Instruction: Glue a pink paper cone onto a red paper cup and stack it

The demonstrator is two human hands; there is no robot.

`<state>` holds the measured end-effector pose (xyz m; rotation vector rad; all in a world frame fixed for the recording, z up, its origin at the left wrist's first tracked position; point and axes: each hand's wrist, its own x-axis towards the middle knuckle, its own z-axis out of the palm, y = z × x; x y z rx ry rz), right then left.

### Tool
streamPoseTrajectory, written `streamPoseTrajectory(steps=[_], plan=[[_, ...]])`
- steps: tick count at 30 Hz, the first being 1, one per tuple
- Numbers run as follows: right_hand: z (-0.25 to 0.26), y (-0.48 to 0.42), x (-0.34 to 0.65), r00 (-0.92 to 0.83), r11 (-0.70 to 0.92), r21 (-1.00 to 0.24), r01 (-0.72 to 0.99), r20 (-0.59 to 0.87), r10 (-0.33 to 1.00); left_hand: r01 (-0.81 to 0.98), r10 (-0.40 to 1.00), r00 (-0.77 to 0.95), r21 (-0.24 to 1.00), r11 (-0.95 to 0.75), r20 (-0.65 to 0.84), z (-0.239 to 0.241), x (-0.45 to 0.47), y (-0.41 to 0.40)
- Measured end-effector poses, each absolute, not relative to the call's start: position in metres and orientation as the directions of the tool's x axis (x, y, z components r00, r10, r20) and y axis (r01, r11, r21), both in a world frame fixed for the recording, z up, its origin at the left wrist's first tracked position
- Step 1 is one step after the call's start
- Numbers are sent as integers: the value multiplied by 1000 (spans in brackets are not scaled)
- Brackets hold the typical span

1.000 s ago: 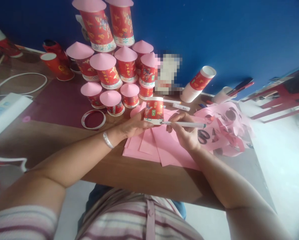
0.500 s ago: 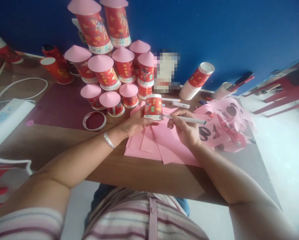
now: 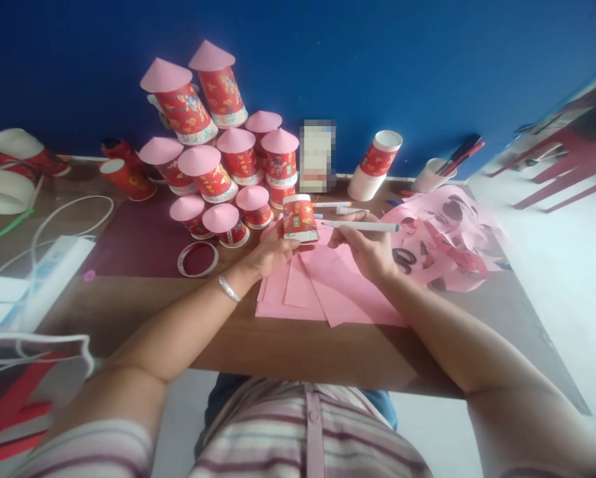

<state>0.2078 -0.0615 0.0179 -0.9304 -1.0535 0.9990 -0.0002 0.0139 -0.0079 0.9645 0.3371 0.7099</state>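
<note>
My left hand [image 3: 272, 251] is closed around a small red paper cup [image 3: 299, 218] that stands upside down on pink paper sheets [image 3: 327, 289]. A white pen [image 3: 360, 226] lies in the closed fingers of my right hand [image 3: 370, 251], its tip close to the cup's right side near the base. Both hands rest over the pink sheets at the middle of the wooden table [image 3: 143, 305].
Several red cups with pink cone tops [image 3: 212, 166] are stacked behind the hands. A white ring lid [image 3: 197, 258] lies left of them. Pink paper scraps [image 3: 447, 232] and black scissors [image 3: 403, 257] lie to the right. A power strip [image 3: 48, 279] and cables sit at the left.
The camera view has tilted up and pulled back. The pen tip has lifted slightly off the cup's base; both hands stay on the cup and pen.
</note>
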Motion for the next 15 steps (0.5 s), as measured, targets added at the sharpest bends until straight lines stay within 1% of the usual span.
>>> streamPoseTrajectory(steps=[6, 12, 15], plan=[[13, -58, 209, 239, 278, -944, -179, 233, 943, -355, 665, 747, 859, 368, 24, -5, 4, 17], [9, -54, 207, 273, 327, -911, -252, 257, 927, -360, 686, 727, 847, 390, -7, -7, 0, 18], [13, -59, 206, 233, 285, -938, -198, 237, 943, -371, 700, 714, 844, 387, -7, -8, -2, 19]])
